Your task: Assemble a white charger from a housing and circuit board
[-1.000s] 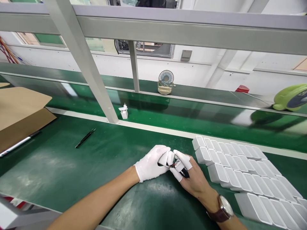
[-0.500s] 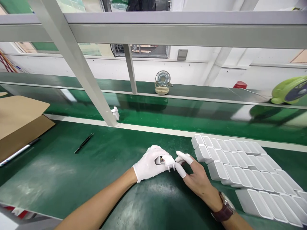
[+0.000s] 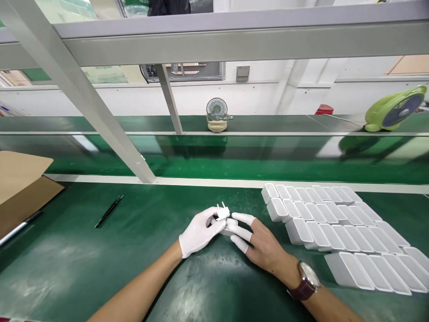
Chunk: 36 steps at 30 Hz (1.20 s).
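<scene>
Lower centre of frame: white plug gripped in left hand; right hand at its side, hold unclear. Probably light, stiff, slick; best taken by its sides, off the pins.

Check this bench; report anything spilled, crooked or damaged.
Nothing looks spilled or damaged. The white casings on the right look slightly untidy: their rows start unevenly. The pronged piece in the left hand is too small to judge.

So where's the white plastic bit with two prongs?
In the head view, the pronged bit is below centre, in the white-gloved left hand, left of the finger-capped right hand.
</scene>
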### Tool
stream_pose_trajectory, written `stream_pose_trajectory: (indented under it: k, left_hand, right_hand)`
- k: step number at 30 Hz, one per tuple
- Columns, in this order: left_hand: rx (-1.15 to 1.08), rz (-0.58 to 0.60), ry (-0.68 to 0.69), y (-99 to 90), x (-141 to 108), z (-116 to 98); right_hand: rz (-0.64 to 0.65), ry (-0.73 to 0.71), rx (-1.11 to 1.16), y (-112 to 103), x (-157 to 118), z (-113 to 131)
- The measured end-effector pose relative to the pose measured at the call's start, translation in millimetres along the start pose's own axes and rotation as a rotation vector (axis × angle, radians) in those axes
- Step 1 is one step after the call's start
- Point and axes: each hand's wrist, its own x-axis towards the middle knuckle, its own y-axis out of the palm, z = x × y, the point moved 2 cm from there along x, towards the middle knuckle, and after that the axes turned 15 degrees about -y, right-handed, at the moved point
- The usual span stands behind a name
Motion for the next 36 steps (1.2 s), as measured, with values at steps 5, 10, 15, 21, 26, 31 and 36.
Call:
stream_pose_trajectory:
  k: [5, 10, 15, 21, 26, 31, 36]
  left_hand:
    - [-0.109, 0.019, -0.056, 1.0, 0.2, -2.3]
    - [-0.173, 0.045, -0.109, 1.9, 0.6, -8.6]
    - [-0.169, 0.076, -0.172, 1.7, 0.2, -15.9]
    - [-0.269, 0.127, -0.144, -1.4, 3.3, -8.4]
    - [-0.417, 0.228, -0.042, -4.6, 9.6, 2.3]
    - [-0.379, 0.076, -0.004, -6.1, 8.4, 0.4]
    - [-0.405, -0.059, -0.01, -6.7, 4.4, -3.4]
  right_hand:
    - [0.034, -0.026, 0.007, -0.1, -1.1, 0.8]
    - [0.004, 0.012, 0.029, 3.5, -2.6, -0.2]
    - [0.003, 0.088, 0.107, 7.1, -3.9, -1.5]
    - [-0.036, 0.102, 0.179, 5.4, -1.3, -2.6]
    - [-0.013, 0.074, 0.134, 8.6, -2.4, -2.3]
    - [0.025, 0.047, 0.05, 12.5, -7.0, -2.2]
    - [0.007, 0.031, 0.031, 13.2, -6.8, -1.7]
